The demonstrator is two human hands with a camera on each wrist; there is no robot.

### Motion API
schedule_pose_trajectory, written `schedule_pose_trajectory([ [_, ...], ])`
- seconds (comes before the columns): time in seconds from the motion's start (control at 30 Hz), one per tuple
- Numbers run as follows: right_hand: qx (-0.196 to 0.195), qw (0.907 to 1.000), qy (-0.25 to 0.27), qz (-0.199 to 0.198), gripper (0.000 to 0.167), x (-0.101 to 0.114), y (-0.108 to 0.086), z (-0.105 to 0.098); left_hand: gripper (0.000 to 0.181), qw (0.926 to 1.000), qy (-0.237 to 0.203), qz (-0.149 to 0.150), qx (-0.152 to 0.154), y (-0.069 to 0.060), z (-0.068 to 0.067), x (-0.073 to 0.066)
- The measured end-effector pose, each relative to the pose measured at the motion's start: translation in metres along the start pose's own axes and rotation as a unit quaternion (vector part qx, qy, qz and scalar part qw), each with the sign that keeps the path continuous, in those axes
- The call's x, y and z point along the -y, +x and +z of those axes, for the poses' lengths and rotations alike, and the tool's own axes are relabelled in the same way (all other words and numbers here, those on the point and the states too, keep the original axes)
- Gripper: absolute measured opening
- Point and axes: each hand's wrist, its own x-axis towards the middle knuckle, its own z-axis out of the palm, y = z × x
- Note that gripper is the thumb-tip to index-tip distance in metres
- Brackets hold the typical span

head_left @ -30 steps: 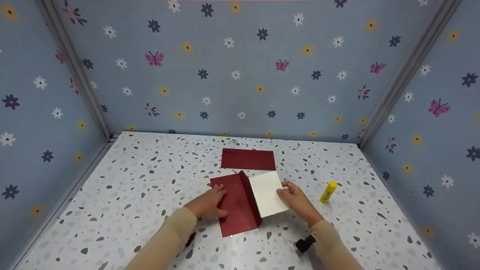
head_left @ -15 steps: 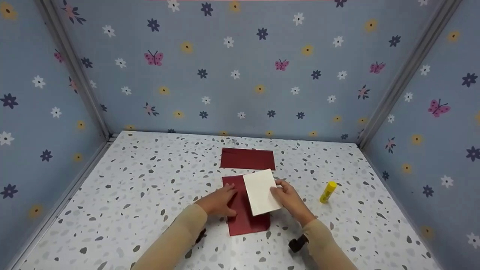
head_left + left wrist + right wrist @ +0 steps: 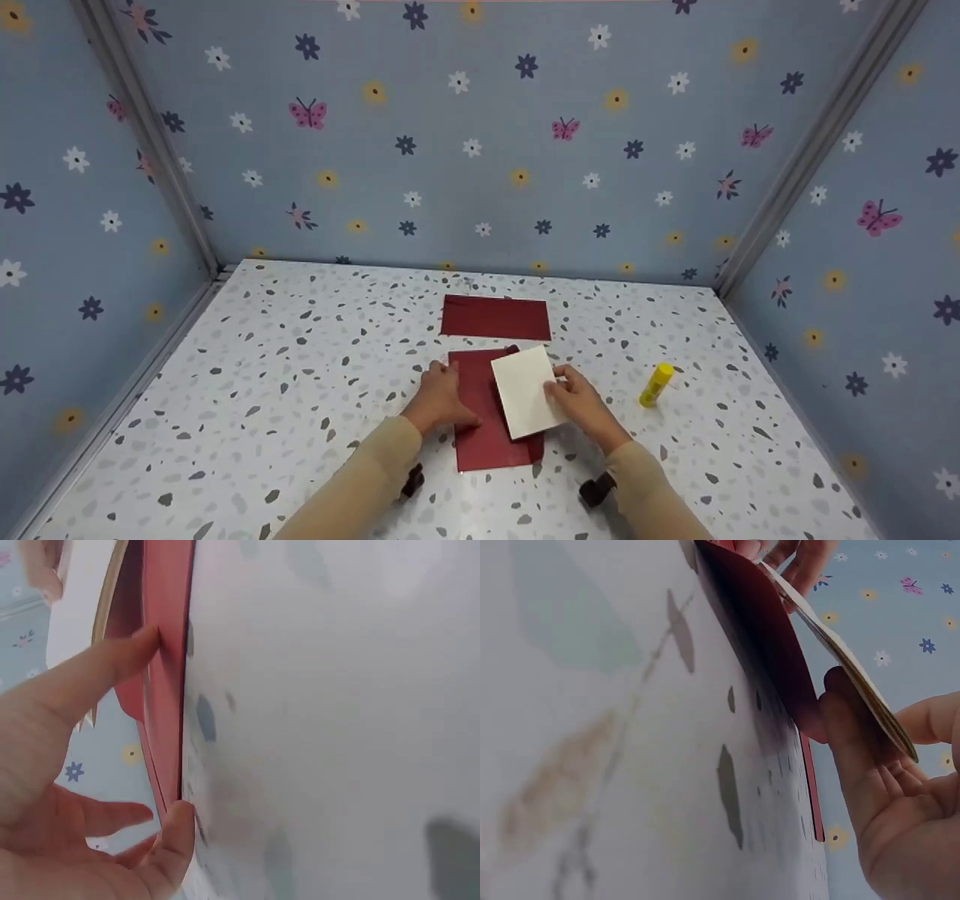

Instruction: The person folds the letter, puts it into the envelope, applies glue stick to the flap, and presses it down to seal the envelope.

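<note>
A folded dark red cover (image 3: 491,450) lies on the speckled table. A cream-white booklet of folded pages (image 3: 529,394) is tilted over its right part. My right hand (image 3: 589,405) pinches the booklet's right edge, thumb on top and fingers beneath. In the right wrist view, a fingertip (image 3: 832,709) of that hand meets the cover's raised right flap (image 3: 772,637) below the booklet (image 3: 847,660). My left hand (image 3: 441,401) rests at the cover's left edge. Its thumb (image 3: 139,649) presses on the red surface (image 3: 166,682), while the other fingers reach along the edge.
A separate dark red rectangle (image 3: 495,317) lies flat behind the cover. To the right, a yellow glue stick (image 3: 657,385) is on the table (image 3: 300,360). Flower-patterned panels (image 3: 480,150) rise at the back and both sides.
The cover has shifted right and straightened, and its upright right flap now leans lower beneath the booklet. My left hand moved right with it. The booklet moved left, over the cover.
</note>
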Motion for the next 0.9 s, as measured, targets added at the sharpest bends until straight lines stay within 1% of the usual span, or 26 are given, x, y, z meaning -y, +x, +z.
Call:
schedule_pose_trajectory([
  [0.07, 0.004, 1.0000, -0.003, 0.002, 0.025, -0.001, -0.001, -0.001, 0.116, 0.9996, -0.018, -0.014, -0.015, -0.001, 0.002, -0.002],
  [0.17, 0.014, 0.9999, -0.005, 0.009, 0.030, -0.002, -0.003, -0.003, 0.115, 0.9987, -0.040, -0.016, -0.027, -0.003, 0.006, -0.004],
  [0.23, 0.021, 0.9997, -0.005, 0.013, 0.033, -0.003, -0.004, -0.004, 0.114, 0.9982, -0.048, -0.018, -0.031, -0.003, 0.008, -0.004],
  [0.4, 0.039, 0.9987, -0.012, 0.030, 0.038, -0.006, -0.005, -0.004, 0.113, 0.9977, -0.050, -0.025, -0.038, -0.003, 0.010, -0.006],
  [0.47, 0.045, 0.9983, -0.017, 0.033, 0.038, -0.006, -0.005, -0.005, 0.113, 0.9968, -0.062, -0.025, -0.043, -0.003, 0.011, -0.006],
  [0.57, 0.049, 0.9978, -0.025, 0.037, 0.037, -0.006, -0.006, -0.005, 0.117, 0.9938, -0.097, -0.025, -0.048, -0.003, 0.011, -0.005],
  [0.67, 0.048, 0.9976, -0.024, 0.043, 0.037, -0.006, -0.006, -0.005, 0.121, 0.9894, -0.134, -0.030, -0.046, -0.003, 0.012, -0.003],
  [0.73, 0.048, 0.9975, -0.022, 0.047, 0.039, -0.007, -0.005, -0.005, 0.122, 0.9850, -0.164, -0.032, -0.044, -0.002, 0.013, -0.001],
  [0.83, 0.051, 0.9970, -0.024, 0.054, 0.044, -0.008, -0.003, -0.004, 0.119, 0.9761, -0.209, -0.044, -0.038, -0.002, 0.014, 0.002],
  [0.9, 0.056, 0.9965, -0.026, 0.056, 0.051, -0.008, -0.003, -0.003, 0.114, 0.9678, -0.244, -0.055, -0.028, -0.002, 0.016, 0.004],
])
